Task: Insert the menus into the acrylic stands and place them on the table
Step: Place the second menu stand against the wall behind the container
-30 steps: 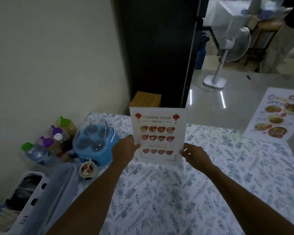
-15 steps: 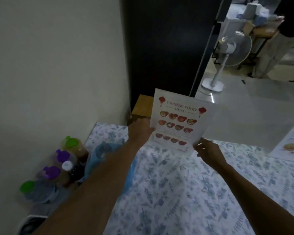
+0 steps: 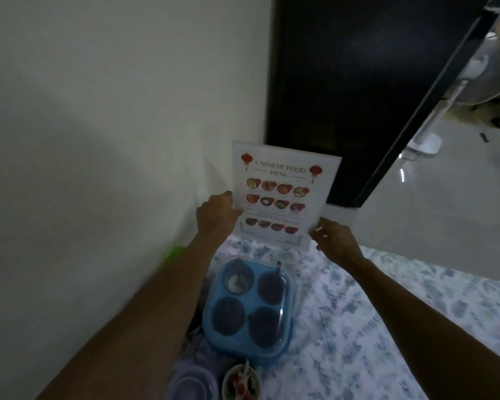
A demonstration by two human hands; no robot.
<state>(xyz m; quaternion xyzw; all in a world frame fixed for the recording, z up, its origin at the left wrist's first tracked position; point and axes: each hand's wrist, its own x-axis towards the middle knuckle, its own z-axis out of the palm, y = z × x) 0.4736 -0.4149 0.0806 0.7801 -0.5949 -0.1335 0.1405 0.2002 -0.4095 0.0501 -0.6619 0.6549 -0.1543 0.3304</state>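
A clear acrylic stand with the "Chinese Food Menu" sheet (image 3: 280,194) inside it is held upright over the far left corner of the table (image 3: 387,319), which has a blue floral cloth. My left hand (image 3: 217,215) grips the stand's left edge. My right hand (image 3: 334,241) pinches its lower right corner. The stand's base is hidden behind my hands, so whether it touches the cloth I cannot tell.
A blue condiment caddy (image 3: 251,307) with four lidded cups sits just in front of the stand. A small sauce bowl (image 3: 240,382) and a clear plastic lid (image 3: 191,385) lie nearer. A cream wall is at left, a black panel (image 3: 358,82) behind, a fan (image 3: 425,145) on the floor.
Both hands carried the menu stand from the middle of the table away and to the left, past the blue caddy, toward the far corner by the wall. The view swung left.
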